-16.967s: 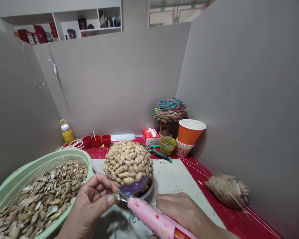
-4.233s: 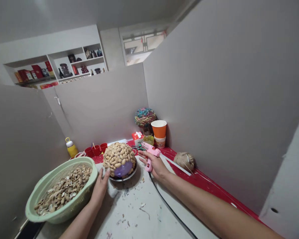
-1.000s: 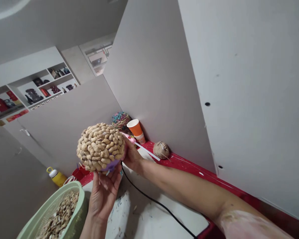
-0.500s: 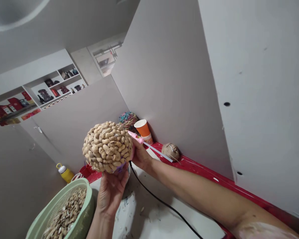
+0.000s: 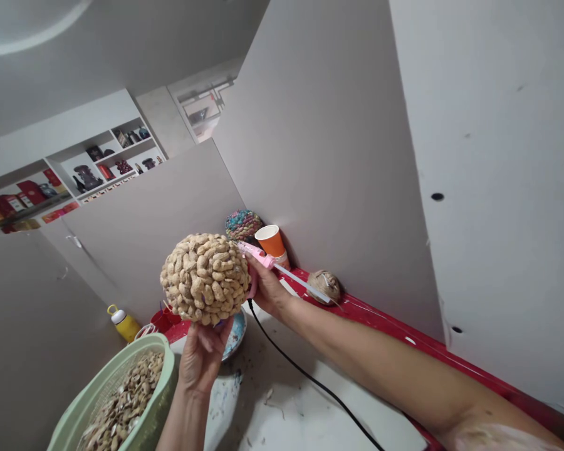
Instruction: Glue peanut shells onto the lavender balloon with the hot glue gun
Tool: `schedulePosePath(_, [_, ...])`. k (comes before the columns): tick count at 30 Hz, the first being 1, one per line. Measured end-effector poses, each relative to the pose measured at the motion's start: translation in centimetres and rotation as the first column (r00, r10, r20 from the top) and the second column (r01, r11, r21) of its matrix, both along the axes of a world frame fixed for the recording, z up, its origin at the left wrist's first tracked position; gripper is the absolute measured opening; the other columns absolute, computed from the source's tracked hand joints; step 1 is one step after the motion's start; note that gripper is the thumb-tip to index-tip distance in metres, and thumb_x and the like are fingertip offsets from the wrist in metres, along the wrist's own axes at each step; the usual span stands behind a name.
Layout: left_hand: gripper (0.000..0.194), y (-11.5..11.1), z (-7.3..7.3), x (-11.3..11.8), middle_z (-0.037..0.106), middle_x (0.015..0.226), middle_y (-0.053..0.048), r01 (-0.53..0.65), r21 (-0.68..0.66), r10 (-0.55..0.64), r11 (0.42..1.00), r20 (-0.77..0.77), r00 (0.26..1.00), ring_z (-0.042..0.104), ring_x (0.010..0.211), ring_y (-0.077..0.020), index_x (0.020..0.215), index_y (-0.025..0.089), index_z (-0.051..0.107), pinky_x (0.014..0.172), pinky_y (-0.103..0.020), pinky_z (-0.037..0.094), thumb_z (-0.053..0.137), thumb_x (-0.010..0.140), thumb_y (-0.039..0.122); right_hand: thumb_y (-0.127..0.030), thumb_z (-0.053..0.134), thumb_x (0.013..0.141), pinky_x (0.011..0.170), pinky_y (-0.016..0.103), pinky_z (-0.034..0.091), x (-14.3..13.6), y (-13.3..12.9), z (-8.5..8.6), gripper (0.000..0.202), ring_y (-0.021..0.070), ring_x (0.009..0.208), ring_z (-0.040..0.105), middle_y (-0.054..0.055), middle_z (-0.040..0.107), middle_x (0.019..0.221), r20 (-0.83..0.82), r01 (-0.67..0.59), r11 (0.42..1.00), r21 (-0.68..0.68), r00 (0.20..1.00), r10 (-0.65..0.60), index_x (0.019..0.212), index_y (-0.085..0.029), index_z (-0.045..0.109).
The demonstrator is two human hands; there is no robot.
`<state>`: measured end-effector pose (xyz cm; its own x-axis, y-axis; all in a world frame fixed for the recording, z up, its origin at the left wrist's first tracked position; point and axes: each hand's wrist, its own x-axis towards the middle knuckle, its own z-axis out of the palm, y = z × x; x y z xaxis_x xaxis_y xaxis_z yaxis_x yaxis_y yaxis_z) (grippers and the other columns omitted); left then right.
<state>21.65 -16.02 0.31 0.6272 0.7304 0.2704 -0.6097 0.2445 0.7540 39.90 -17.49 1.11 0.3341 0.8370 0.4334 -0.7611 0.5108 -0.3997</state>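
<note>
A rounded object covered in peanuts (image 5: 204, 279) is held up in the middle of the head view. My left hand (image 5: 202, 357) supports it from underneath, its fingertips hidden below the peanuts. Just right of it, my right hand (image 5: 267, 288) is closed round a pink glue gun (image 5: 258, 255), whose nozzle end is close to the peanuts' upper right side. A pale glue stick (image 5: 303, 283) sticks out of the back of the gun, and a black cord (image 5: 305, 376) hangs from its handle.
A green basket (image 5: 169, 369) of peanuts stands at the lower left, near a yellow bottle (image 5: 126, 326). Behind my hands are a multicoloured ball (image 5: 242, 224), an orange cup (image 5: 270, 241) and a twine ball (image 5: 324, 286). A blue-stained bowl (image 5: 237, 335) sits below on the white surface.
The peanut-covered object has turned slightly, and my left hand has shifted a little left and down. More of the pink glue gun and the bowl now shows.
</note>
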Motion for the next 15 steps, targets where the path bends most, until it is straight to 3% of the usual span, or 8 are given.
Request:
schedulePosePath(7, [0.07, 1.7, -1.5, -0.9, 0.06, 0.141, 0.001, 0.027, 0.006, -0.027, 1.0, 0.0, 1.0, 0.05, 0.133, -0.0232, 0.144, 0.044, 0.042, 0.116, -0.044, 0.036, 0.073, 0.082, 0.035, -0.044, 0.069, 0.083, 0.085, 0.039, 0.057, 0.2, 0.1, -0.1, 0.034, 0.0257, 0.105, 0.068, 0.003, 0.076, 0.101, 0.011, 0.025, 1.0, 0.012, 1.0, -0.025, 0.111, -0.024, 0.068])
schedulePosePath(15, [0.062, 3.6, -3.0, -1.9, 0.064, 0.136, 0.003, 0.122, 0.048, -0.125, 0.991, 0.055, 0.991, 0.044, 0.138, -0.0253, 0.138, 0.045, 0.05, 0.121, -0.051, 0.016, 0.072, 0.08, 0.036, -0.042, 0.073, 0.08, 0.086, 0.041, 0.057, 0.0, -0.5, 0.3, 0.039, 0.0262, 0.102, 0.069, 0.004, 0.076, 0.098, 0.032, 0.041, 0.999, 0.025, 0.999, -0.042, 0.113, -0.022, 0.066])
